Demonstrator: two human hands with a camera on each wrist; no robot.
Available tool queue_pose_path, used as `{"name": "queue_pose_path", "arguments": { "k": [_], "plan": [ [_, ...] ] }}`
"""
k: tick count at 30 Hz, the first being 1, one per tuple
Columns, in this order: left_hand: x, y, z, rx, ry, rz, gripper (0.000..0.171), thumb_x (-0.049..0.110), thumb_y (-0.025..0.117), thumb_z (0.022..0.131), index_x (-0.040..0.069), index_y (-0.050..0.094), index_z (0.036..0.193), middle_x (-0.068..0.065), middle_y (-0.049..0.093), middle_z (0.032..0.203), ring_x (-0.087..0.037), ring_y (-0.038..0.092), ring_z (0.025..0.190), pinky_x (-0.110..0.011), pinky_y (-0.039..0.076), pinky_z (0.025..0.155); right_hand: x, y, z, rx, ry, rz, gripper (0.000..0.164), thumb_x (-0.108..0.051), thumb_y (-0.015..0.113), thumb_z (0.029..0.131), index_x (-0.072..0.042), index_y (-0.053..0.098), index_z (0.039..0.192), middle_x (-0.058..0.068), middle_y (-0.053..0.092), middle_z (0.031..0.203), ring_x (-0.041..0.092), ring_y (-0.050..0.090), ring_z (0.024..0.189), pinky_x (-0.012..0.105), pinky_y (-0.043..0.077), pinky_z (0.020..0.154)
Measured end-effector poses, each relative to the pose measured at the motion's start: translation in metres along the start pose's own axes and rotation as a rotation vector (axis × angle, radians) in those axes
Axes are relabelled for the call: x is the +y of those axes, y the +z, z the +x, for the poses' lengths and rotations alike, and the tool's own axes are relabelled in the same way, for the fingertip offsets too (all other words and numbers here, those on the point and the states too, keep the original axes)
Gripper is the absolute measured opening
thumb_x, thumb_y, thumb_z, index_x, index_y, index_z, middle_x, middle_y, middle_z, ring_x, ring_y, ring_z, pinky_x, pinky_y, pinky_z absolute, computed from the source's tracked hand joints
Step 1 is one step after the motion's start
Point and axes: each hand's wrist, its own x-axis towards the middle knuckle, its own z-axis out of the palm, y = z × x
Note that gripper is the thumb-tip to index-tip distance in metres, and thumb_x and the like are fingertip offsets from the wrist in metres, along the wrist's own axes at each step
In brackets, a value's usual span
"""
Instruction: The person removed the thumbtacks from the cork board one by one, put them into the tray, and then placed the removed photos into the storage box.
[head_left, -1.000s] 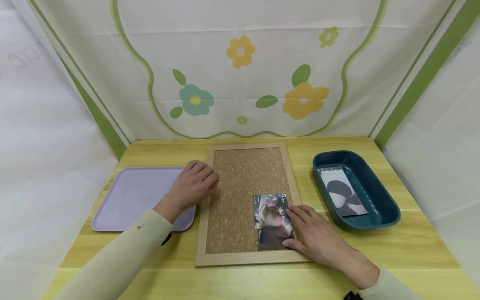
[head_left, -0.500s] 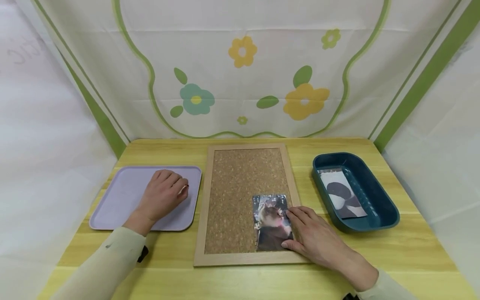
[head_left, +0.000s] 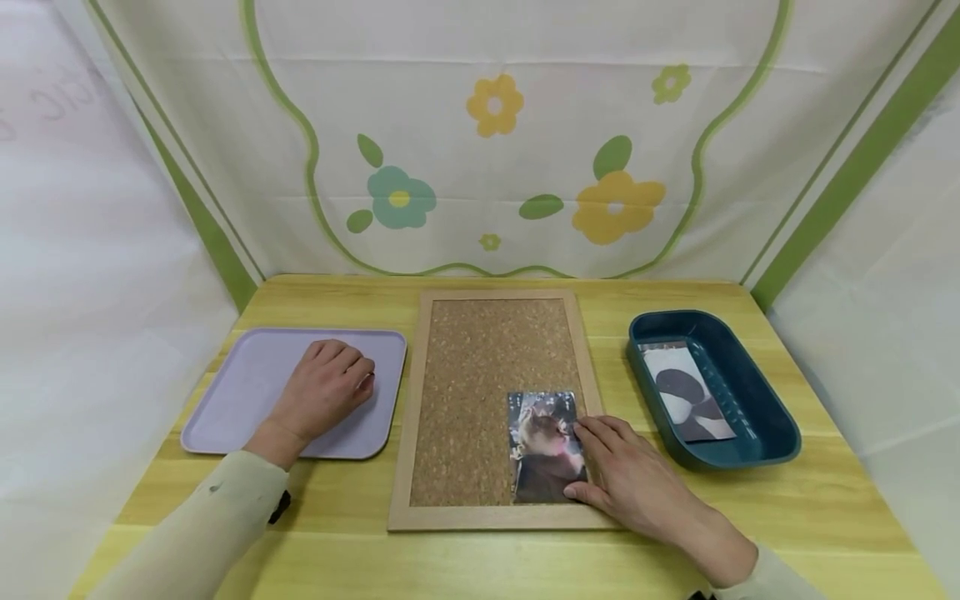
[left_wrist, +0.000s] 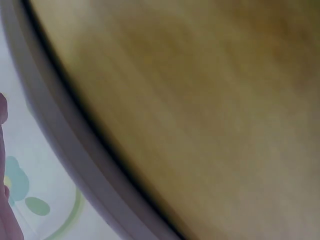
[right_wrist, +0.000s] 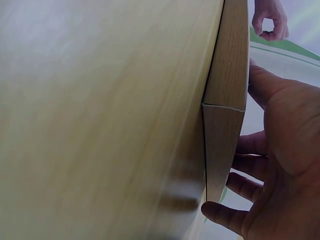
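A photo card of a cat (head_left: 542, 454) lies at the lower right of the wood-framed cork board (head_left: 465, 375). My right hand (head_left: 637, 483) rests over the board's right edge, its fingertips and thumb touching the photo's right side. In the right wrist view, the right hand's spread fingers (right_wrist: 245, 187) lie along the board's frame (right_wrist: 227, 82). Over the right part of the purple tray (head_left: 247, 383), my left hand (head_left: 322, 392) is curled with its fingers downward. Its thumb and a fingertip meet in a ring in the right wrist view; nothing can be made out between them.
A dark teal bin (head_left: 757, 400) stands at the right with a black-and-white printed card (head_left: 686, 396) inside. Everything rests on a wooden table (head_left: 480, 567). Behind it hangs a white cloth (head_left: 420, 100) printed with flowers; white cloth panels close both sides.
My left hand has moved left from the cork board's left edge to the tray and has stayed there since. The right hand and the cat photo have kept their place.
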Motion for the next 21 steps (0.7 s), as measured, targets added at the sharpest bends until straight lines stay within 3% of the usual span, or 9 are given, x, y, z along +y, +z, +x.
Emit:
{"name": "queue_pose_path", "arguments": {
  "k": [21],
  "plan": [
    [-0.0025,0.0011,-0.0023,-0.006,-0.026,-0.002,0.009,0.018,0.071,0.092,0.010,0.068,0.092,-0.008,0.067,0.090,-0.033,0.060,0.091,-0.052,0.049,0.086,-0.0003,0.0003,-0.0003,0.008,-0.002,0.001,0.083,-0.065,0.064,0.097,0.000,0.058,0.148,0.015,0.057,0.152,0.036,0.053,0.139,0.055,0.050,0.110]
  ]
}}
